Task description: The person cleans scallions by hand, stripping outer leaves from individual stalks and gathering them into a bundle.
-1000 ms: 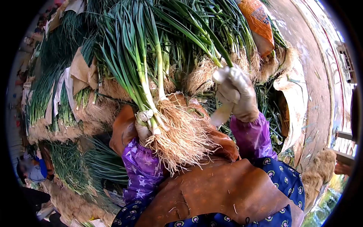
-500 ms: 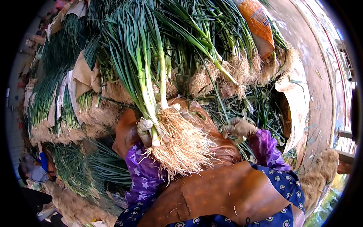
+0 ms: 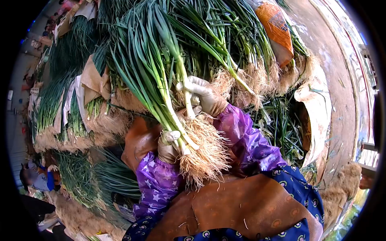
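A bunch of green onions with white stems and a thick tan root mass lies tilted in front of me, its leaves pointing away. My left hand, in a pale glove, is closed round the lower stems from the left. On the other side my right hand, also gloved, has its fingers wrapped round one stalk at the bunch's right side. The roots hang toward my brown apron. Purple star-patterned sleeves cover both forearms.
Heaped green onions lie beyond, roots toward me, with an orange sack piece on them. Loose leaves fill the right side beside a pale torn sheet. More bundles stand left. A person is at far left.
My right hand has come from the loose leaves on the right to the bunch and closed on a stalk. The bunch's root end has shifted slightly right, showing my left hand.
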`<state>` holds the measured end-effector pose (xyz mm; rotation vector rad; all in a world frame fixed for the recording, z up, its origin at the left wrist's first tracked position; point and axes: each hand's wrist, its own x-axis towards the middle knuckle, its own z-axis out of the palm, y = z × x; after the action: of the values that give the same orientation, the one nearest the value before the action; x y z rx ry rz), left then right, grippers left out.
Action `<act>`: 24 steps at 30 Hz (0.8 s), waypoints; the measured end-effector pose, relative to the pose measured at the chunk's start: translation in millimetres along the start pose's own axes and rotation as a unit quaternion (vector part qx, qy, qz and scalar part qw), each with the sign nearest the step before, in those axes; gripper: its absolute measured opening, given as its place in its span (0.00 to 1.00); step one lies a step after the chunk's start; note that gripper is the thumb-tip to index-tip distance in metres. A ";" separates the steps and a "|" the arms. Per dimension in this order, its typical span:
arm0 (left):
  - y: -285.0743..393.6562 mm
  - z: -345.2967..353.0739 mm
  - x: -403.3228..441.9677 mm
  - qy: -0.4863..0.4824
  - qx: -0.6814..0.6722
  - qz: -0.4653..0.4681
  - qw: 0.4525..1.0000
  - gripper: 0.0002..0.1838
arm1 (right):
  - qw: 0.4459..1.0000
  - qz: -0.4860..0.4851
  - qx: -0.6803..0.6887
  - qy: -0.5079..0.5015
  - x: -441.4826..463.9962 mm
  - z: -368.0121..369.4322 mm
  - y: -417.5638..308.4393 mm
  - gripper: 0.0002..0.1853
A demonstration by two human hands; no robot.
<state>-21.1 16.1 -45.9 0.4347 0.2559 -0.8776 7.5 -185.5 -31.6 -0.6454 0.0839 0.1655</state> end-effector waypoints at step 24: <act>-2.8 23.1 7.5 -0.037 0.044 -0.032 0.998 0.27 | 0.995 -0.061 -0.038 0.064 -37.3 -16.0 -5.2 0.13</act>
<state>-17.8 -1.4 -29.1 0.4776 0.1651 -0.9691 -28.7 -204.0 -36.4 -0.7343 0.1610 0.0094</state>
